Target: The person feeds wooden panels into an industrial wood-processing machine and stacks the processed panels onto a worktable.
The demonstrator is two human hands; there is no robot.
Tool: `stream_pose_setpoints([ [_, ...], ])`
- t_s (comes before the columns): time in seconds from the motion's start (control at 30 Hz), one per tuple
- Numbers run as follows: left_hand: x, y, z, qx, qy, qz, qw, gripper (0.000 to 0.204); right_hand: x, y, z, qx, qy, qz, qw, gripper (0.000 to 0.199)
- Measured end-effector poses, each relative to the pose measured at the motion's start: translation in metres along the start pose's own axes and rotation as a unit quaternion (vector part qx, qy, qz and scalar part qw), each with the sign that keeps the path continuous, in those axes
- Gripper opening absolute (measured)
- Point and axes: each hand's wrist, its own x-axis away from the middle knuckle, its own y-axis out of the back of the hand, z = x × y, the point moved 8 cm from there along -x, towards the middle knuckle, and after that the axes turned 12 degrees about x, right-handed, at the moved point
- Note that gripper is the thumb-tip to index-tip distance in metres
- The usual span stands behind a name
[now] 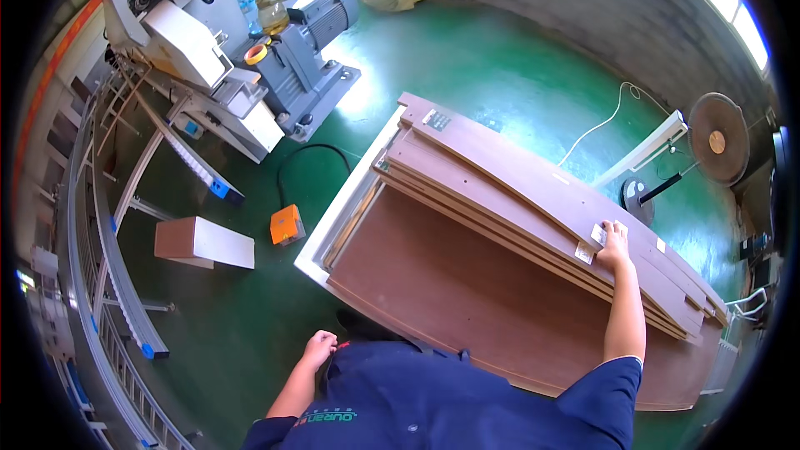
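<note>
My right hand (614,243) reaches out over a stack of long brown wooden boards (517,192) and lies flat on the top board, fingers over a small white label (598,234). The boards lie slanted across a large brown panel (450,283) in front of me. My left hand (319,346) hangs low at my left side, above the green floor, fingers curled into a loose fist with nothing visible in it. My dark blue shirt fills the lower edge of the view.
A grey-and-white machine (208,58) with a blue motor (308,58) stands at the back left. A roller conveyor (100,283) curves along the left. A white-brown box (202,242) and an orange pedal (287,224) lie on the floor. A standing fan (718,140) is at the right.
</note>
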Motion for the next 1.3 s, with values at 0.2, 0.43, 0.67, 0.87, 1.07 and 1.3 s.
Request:
stream_pose_setpoints([
  [0.2,-0.016,0.026,0.038,-0.018,0.008,-0.021,1.000,0.016,0.027,0.020,0.031,-0.027,0.088,0.029,0.995,0.069],
  [0.43,-0.009,0.031,0.054,-0.009,0.049,-0.034,0.998,0.015,0.103,0.036,0.080,0.024,0.162,0.053,0.985,0.072],
  [0.67,-0.016,0.022,0.050,-0.034,0.012,0.000,0.999,0.015,0.158,-0.038,0.115,0.045,0.184,0.067,0.980,0.080],
  [0.87,-0.008,0.039,0.044,-0.036,0.017,0.001,0.999,0.016,0.144,-0.084,0.105,0.059,0.129,0.082,0.986,0.081],
  [1.07,0.006,0.062,0.046,-0.046,0.037,-0.027,0.998,0.020,0.135,-0.133,0.088,0.092,0.013,0.022,0.995,0.072],
  [1.3,0.013,0.059,0.065,-0.087,0.049,-0.003,0.995,0.016,0.154,-0.136,0.152,-0.017,-0.103,-0.006,0.994,0.044],
])
